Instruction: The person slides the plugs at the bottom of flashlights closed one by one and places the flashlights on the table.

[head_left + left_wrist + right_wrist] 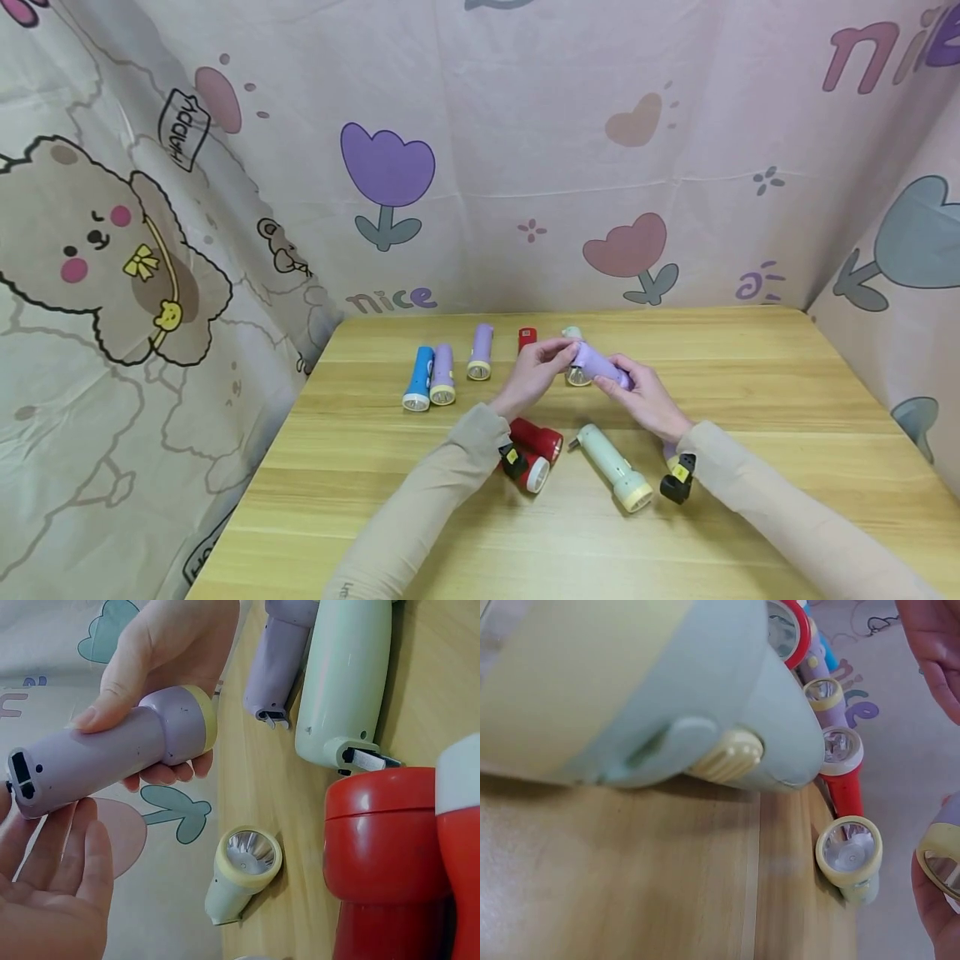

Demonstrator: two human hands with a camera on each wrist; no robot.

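Observation:
Above the table my two hands hold a purple flashlight (598, 365) with a cream rim. My right hand (648, 400) grips its body near the lamp head, thumb along the top. At the other end, my left hand (534, 373) pinches the tail, with its thumb mostly out of frame in the left wrist view. A dark slot shows in that tail (27, 778). Below the hands lies a pale green flashlight (611, 462), a metal piece sticking out of its tail. Behind them stands another pale green flashlight (247, 859), partly covered in the head view.
A blue flashlight (420, 379) and two purple ones (443, 375) stand at the back left, with a red one (845, 791) behind my left hand. Two red flashlights (542, 439) lie under my left wrist. A purple one (277, 664) is mostly hidden by my right wrist. Printed cloth (487, 167) surrounds the table.

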